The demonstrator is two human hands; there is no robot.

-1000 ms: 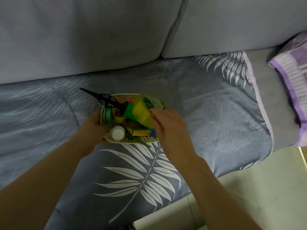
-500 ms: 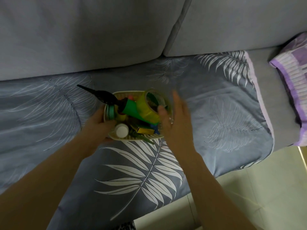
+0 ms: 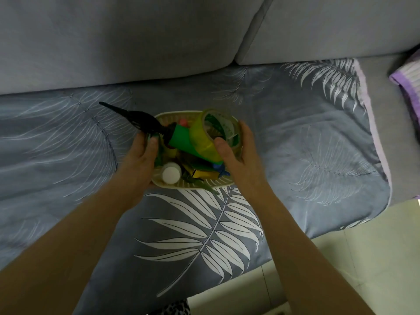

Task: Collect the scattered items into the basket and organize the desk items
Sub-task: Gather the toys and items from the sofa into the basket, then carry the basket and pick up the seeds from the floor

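**Both hands close on a full basket atop the sofa**

A cream basket (image 3: 200, 186), heaped with small items, sits on a grey leaf-print cover (image 3: 200, 235) spread over a sofa seat. The left hand (image 3: 138, 160) wraps the basket's left side, thumb hooked over the rim, its fingers hidden beyond the wall. The right hand (image 3: 238, 153) cups the right side, thumb pressed near a yellow tape roll (image 3: 204, 137) that leans out of the top; whether that hand grips the rim or only the roll cannot be told. A green tube (image 3: 181, 138) lies slanted across the pile, and a black comb-like tool (image 3: 134, 117) pokes out over the left rim, its lower end buried among the contents. A white-capped bottle (image 3: 171, 173) stands at the near-left corner beside a yellow box (image 3: 202, 173). Items deeper in the basket are dim and too jumbled to identify. A purple-striped cloth (image 3: 409, 80) is cut off at the right edge.
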